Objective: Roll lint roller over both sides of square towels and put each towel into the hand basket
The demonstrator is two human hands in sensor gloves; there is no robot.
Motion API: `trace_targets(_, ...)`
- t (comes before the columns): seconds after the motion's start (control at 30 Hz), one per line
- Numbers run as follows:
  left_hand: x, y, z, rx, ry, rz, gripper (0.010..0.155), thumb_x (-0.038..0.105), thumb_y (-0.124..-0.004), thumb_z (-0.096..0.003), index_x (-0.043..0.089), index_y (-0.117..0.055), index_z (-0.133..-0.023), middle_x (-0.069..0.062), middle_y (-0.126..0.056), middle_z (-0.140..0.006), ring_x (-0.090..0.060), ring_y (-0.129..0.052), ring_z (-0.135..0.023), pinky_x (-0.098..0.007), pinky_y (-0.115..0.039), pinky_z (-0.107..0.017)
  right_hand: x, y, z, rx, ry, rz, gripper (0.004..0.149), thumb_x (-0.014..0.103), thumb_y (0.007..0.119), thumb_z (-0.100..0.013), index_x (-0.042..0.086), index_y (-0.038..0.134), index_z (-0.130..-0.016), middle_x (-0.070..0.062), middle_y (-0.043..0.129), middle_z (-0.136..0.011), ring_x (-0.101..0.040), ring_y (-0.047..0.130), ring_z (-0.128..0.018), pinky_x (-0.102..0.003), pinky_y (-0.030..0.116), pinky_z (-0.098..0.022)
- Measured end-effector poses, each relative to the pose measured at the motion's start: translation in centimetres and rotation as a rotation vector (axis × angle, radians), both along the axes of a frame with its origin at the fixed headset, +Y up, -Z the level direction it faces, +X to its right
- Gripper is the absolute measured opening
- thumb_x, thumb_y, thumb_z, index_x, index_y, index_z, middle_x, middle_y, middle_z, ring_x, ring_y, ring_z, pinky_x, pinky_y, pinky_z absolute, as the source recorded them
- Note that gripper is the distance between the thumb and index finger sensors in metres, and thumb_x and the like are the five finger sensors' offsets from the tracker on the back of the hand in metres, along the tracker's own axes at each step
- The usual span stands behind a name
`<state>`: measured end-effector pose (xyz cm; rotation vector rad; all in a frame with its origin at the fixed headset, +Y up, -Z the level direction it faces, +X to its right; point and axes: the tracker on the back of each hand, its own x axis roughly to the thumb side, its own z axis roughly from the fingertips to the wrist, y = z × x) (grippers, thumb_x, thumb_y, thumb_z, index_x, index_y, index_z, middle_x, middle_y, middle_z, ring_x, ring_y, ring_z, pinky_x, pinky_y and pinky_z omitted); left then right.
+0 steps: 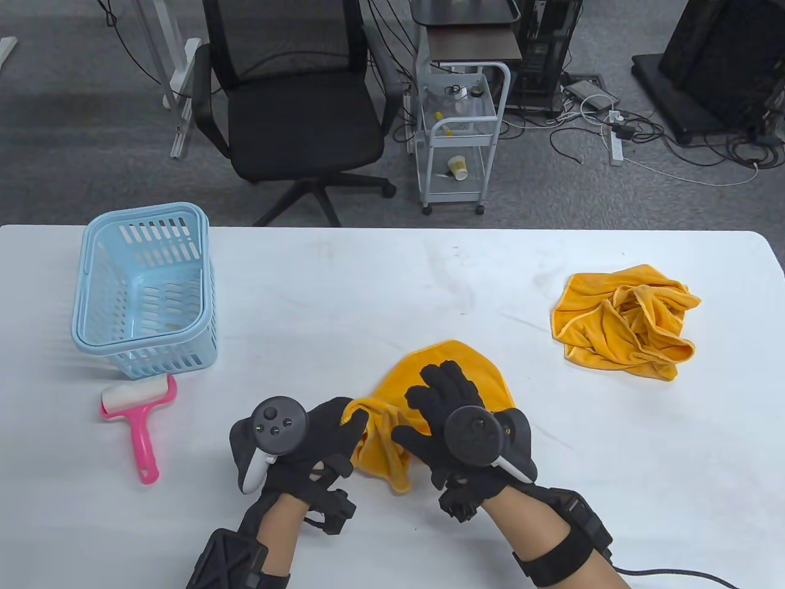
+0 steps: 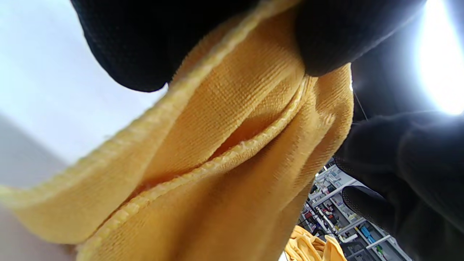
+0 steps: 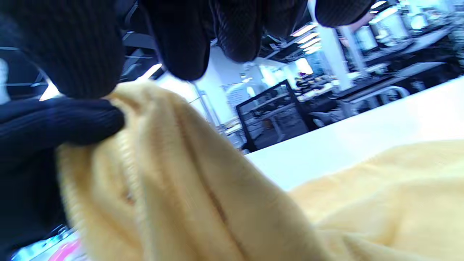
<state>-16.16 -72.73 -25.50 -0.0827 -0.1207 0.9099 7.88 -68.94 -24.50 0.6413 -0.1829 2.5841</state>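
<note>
A yellow square towel (image 1: 451,371) lies bunched near the table's front edge, partly lifted between my hands. My left hand (image 1: 343,429) pinches its hemmed left edge; in the left wrist view the towel (image 2: 235,152) hangs from my gloved fingertips (image 2: 145,47). My right hand (image 1: 429,411) is on top of the towel, and in the right wrist view its thumb and forefinger (image 3: 72,54) pinch a fold of the towel (image 3: 174,188). A pink lint roller (image 1: 138,411) lies on the table left of my left hand. The light blue hand basket (image 1: 144,288) stands behind the roller.
A second yellow towel (image 1: 625,322) lies crumpled at the right of the white table (image 1: 368,288). Beyond the far edge stand a black office chair (image 1: 294,110) and a white trolley (image 1: 460,135).
</note>
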Motion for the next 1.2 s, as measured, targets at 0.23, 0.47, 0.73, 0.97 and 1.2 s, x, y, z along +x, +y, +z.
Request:
trace_targets(0.23,0.8,0.4,0.4,0.010,-0.062,0.031,0.035,0.048,-0.077,-0.0537,0.027,-0.084,-0.080,0.000,-0.097,-0.077,-0.023,-0.106,-0.056,-0.052,-0.084,-0.056,-2.7,-2.3,0.9,-0.018,0.031,0.131,0.059,0.057,0.085,-0.045,0.010,0.092,-0.082,-0.019,0.069,-0.104,-0.050,0.056,-0.100,-0.069,0.056,-0.065)
trace_targets(0.47,2.0,0.2,0.6,0.000,-0.209,0.097,0.037,0.050,-0.078,-0.0524,0.027,-0.083,-0.081,0.000,-0.097,-0.077,-0.023,-0.106,-0.056,-0.051,-0.084,-0.056,-1.9,-4.5,-0.2,-0.047,-0.010,0.129,0.081,0.067,0.082,-0.040,0.014,0.073,-0.100,-0.019,0.055,-0.112,-0.049,0.042,-0.105,-0.068,0.051,-0.069)
trace_targets(0.73,0.7,1.0,0.5,0.088,-0.116,-0.045,0.039,0.048,-0.085,-0.0480,0.028,-0.083,-0.082,-0.001,-0.095,-0.081,-0.024,-0.105,-0.056,-0.053,-0.083,-0.056,1.0,-4.1,-2.3,-0.068,-0.131,0.085,0.044,0.041,0.078,-0.054,0.023,0.083,-0.093,-0.013,0.063,-0.109,-0.045,0.050,-0.105,-0.067,0.053,-0.069)
trace_targets(0.97,1.6,3.4,2.3,0.436,0.143,-0.743,0.043,0.041,-0.092,-0.0449,0.034,-0.080,-0.085,0.002,-0.093,-0.086,-0.019,-0.105,-0.055,-0.051,-0.085,-0.056,6.3,2.3,-3.3,0.057,-0.252,-0.013,0.038,0.030,0.080,-0.054,0.021,0.082,-0.091,-0.014,0.085,-0.093,-0.045,0.076,-0.091,-0.065,0.065,-0.064)
trace_targets(1.2,1.3,3.6,1.6,0.350,0.157,-0.728,0.043,0.037,-0.089,-0.0474,0.034,-0.078,-0.088,0.002,-0.096,-0.083,-0.021,-0.107,-0.055,-0.052,-0.084,-0.056,10.0,9.9,-1.1,0.286,-0.317,0.212,0.040,0.028,0.085,-0.051,0.023,0.084,-0.091,-0.008,0.095,-0.078,-0.038,0.090,-0.078,-0.063,0.069,-0.063)
